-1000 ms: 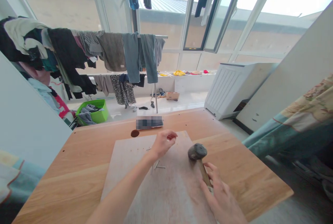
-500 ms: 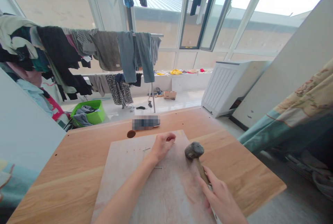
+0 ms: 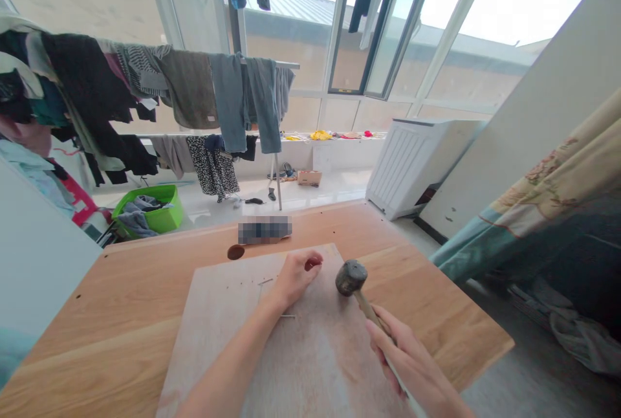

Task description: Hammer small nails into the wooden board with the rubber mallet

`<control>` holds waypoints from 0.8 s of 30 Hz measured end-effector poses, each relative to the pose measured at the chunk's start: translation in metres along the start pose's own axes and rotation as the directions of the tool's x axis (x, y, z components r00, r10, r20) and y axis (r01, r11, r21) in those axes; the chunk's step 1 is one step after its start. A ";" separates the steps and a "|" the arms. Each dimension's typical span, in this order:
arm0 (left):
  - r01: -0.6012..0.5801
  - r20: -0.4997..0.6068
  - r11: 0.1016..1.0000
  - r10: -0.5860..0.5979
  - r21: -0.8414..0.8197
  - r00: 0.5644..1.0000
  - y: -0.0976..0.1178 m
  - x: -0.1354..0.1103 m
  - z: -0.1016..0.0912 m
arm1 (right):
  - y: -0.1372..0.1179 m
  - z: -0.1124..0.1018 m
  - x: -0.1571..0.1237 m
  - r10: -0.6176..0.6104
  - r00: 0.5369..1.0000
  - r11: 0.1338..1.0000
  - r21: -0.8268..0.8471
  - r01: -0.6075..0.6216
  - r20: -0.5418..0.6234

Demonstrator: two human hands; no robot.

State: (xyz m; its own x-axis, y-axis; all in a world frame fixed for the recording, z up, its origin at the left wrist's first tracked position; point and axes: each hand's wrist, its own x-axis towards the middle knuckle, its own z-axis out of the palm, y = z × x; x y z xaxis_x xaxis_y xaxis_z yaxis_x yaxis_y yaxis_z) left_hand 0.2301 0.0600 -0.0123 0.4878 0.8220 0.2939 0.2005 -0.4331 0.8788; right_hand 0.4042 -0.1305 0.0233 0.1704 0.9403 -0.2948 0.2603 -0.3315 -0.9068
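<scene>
Over the wooden board [image 3: 320,366], the right hand [image 3: 412,363] wraps its fingers low on the hammer [image 3: 352,277] for control; the left hand [image 3: 295,279] pinches something hidden.

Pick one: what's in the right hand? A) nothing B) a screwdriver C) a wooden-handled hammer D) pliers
C. The right hand grips the wooden handle of the hammer, with its dark head over the pale board.

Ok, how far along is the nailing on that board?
Done: two nails sit on the pale board, driven or not unclear. In hand: right hand grips a hammer, left hand pinched at the board. Left: the board's near half shows no nails.
</scene>
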 end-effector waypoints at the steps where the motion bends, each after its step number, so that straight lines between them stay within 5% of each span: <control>1: 0.007 0.001 1.000 -0.007 -0.005 1.000 0.000 0.000 0.000 | -0.011 -0.005 -0.001 -0.028 0.999 1.000 0.002 0.028 -0.029; 5: 0.032 0.000 0.999 -0.032 -0.018 0.999 -0.001 0.001 0.000 | -0.076 -0.027 -0.018 -0.222 0.936 0.972 0.020 0.236 -0.272; 10: 0.045 -0.008 0.999 -0.045 -0.021 0.999 0.000 0.000 -0.001 | -0.155 -0.033 -0.050 -0.426 0.697 0.885 -0.107 0.453 -0.577; 11: 0.046 -0.011 0.999 -0.047 -0.021 0.999 0.000 0.000 -0.001 | -0.159 -0.031 -0.050 -0.435 0.685 0.882 -0.123 0.456 -0.584; 14: 0.050 -0.013 0.998 -0.050 -0.025 0.999 0.000 0.000 -0.001 | -0.138 -0.018 -0.031 -0.392 0.802 0.910 -0.061 0.411 -0.450; 18: 0.057 -0.017 0.998 -0.057 -0.024 0.998 -0.002 0.002 0.001 | -0.070 0.006 0.018 -0.281 0.947 0.959 -0.076 0.272 -0.156; 21: 0.067 -0.016 0.998 -0.067 -0.020 0.998 -0.003 0.002 0.002 | -0.040 0.016 0.042 -0.160 0.986 0.986 -0.066 0.156 -0.055; 24: 0.077 -0.010 0.997 -0.077 -0.015 0.997 -0.003 0.002 0.003 | -0.041 0.007 0.041 -0.151 0.985 0.988 -0.018 0.151 -0.088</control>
State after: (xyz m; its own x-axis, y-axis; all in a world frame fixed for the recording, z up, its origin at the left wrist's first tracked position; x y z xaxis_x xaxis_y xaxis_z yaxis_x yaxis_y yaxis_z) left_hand 0.2325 0.0617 -0.0154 0.4624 0.8566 0.2288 0.2246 -0.3628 0.9044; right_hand 0.3938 -0.0778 0.0468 0.2115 0.9692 -0.1265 0.2999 -0.1875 -0.9354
